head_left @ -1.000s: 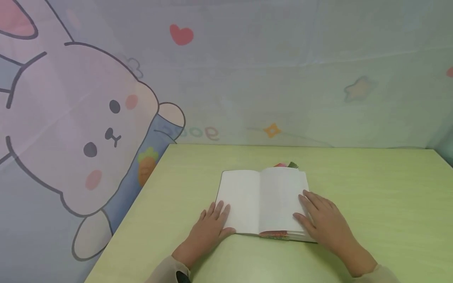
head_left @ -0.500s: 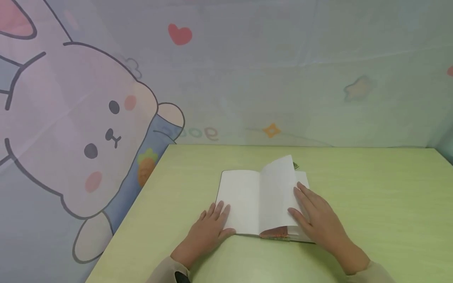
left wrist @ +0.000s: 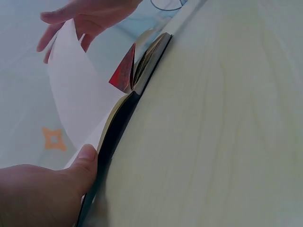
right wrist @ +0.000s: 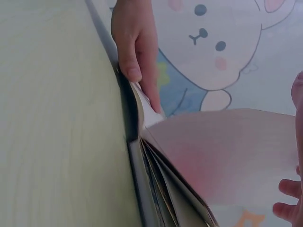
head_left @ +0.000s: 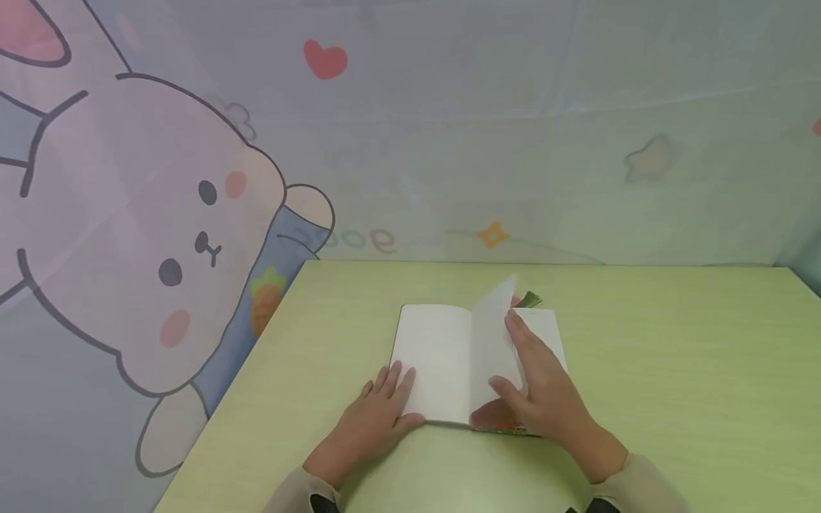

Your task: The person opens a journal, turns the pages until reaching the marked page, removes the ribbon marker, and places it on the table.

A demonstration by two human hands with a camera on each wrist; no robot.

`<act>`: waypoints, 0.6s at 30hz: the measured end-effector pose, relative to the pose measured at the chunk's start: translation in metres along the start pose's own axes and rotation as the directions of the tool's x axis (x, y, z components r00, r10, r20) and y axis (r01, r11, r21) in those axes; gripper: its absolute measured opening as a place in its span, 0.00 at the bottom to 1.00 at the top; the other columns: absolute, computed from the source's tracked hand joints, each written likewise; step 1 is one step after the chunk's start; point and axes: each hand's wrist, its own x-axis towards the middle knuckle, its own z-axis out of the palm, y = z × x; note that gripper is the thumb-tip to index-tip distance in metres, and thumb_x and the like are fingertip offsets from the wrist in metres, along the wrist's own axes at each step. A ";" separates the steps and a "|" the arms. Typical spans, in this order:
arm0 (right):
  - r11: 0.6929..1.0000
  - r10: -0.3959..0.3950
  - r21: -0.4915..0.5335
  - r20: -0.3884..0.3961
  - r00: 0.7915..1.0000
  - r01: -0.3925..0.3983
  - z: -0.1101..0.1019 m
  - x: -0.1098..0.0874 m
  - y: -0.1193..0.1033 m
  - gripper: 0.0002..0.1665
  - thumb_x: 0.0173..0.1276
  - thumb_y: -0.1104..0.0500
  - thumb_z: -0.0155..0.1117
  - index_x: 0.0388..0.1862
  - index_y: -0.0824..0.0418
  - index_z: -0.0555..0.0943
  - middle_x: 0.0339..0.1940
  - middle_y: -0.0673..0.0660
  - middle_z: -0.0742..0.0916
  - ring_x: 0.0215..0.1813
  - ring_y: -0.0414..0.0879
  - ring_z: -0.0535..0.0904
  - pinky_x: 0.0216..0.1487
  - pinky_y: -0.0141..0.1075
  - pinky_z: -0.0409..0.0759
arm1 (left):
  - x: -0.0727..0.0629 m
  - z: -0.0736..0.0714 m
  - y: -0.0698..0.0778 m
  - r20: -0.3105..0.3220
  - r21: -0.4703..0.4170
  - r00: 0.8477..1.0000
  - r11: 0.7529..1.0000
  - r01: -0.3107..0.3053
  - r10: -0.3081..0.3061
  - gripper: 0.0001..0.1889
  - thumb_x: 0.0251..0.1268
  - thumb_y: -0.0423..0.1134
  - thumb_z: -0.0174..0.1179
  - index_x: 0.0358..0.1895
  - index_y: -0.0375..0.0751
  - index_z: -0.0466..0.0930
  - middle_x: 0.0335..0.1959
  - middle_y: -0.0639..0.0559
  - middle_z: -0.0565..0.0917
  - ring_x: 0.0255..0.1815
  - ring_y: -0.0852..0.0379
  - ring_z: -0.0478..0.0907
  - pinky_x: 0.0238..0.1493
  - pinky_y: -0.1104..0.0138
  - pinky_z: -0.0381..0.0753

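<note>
An open book (head_left: 432, 363) with blank white pages lies in the middle of the table. My left hand (head_left: 374, 419) rests on the lower left corner, its thumb along the near edge and its fingers flat on the page. A single white page (head_left: 492, 342) stands partly raised from the right half, bent toward the left. Against its free edge lies my right hand (head_left: 545, 392), fingers extended and thumb spread across the page's near part. Under the raised page, a reddish-brown picture (head_left: 497, 415) shows at the bottom. In the left wrist view, a red leaf (left wrist: 124, 71) of the book sticks up.
The pale green table (head_left: 693, 370) surrounds the book. Behind it hangs a cloth backdrop (head_left: 545, 164) printed with a rabbit (head_left: 192, 235). A bit of pink and a green leafy piece (head_left: 529, 299) stick out past the book's far edge.
My right hand has moved left, and the right page has risen from lying flat to standing up, uncovering more of what lies beneath. My left hand has stayed nearly in place.
</note>
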 end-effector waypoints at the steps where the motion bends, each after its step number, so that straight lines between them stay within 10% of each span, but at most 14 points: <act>1: 0.999 0.000 0.042 0.005 1.000 -0.001 0.003 0.001 -0.002 0.47 0.70 0.38 0.45 0.70 0.74 0.52 0.70 0.70 0.61 0.71 0.58 0.56 0.70 0.32 0.47 | -0.001 -0.001 0.000 0.001 -0.001 1.000 1.000 -0.002 0.002 0.38 0.68 0.63 0.40 0.73 0.39 0.51 0.73 0.39 0.50 0.72 0.41 0.46 0.66 0.47 0.54; 7: 0.964 0.079 0.239 0.150 0.986 -0.114 0.017 0.004 -0.018 0.56 0.65 0.46 0.60 0.73 0.67 0.36 0.75 0.64 0.45 0.74 0.56 0.41 0.70 0.32 0.43 | -0.009 -0.005 -0.001 0.012 -0.020 1.000 1.000 -0.002 0.003 0.39 0.67 0.64 0.41 0.73 0.41 0.50 0.73 0.40 0.49 0.72 0.42 0.46 0.66 0.48 0.53; 12: 0.974 0.147 0.130 0.260 0.954 -0.185 0.030 0.003 -0.028 0.59 0.60 0.47 0.65 0.75 0.61 0.37 0.75 0.58 0.54 0.73 0.51 0.51 0.68 0.38 0.55 | -0.014 -0.006 -0.003 0.015 -0.024 1.000 1.000 0.001 0.000 0.39 0.67 0.64 0.41 0.73 0.43 0.50 0.73 0.41 0.49 0.73 0.43 0.45 0.67 0.48 0.52; 18: 0.997 0.065 0.029 0.299 0.952 -0.077 0.044 0.000 -0.033 0.55 0.63 0.40 0.60 0.74 0.65 0.45 0.75 0.58 0.55 0.73 0.53 0.52 0.68 0.38 0.55 | -0.023 -0.011 -0.009 -0.016 -0.012 1.000 1.000 -0.008 0.008 0.37 0.67 0.63 0.42 0.72 0.43 0.54 0.72 0.38 0.52 0.72 0.41 0.48 0.66 0.48 0.54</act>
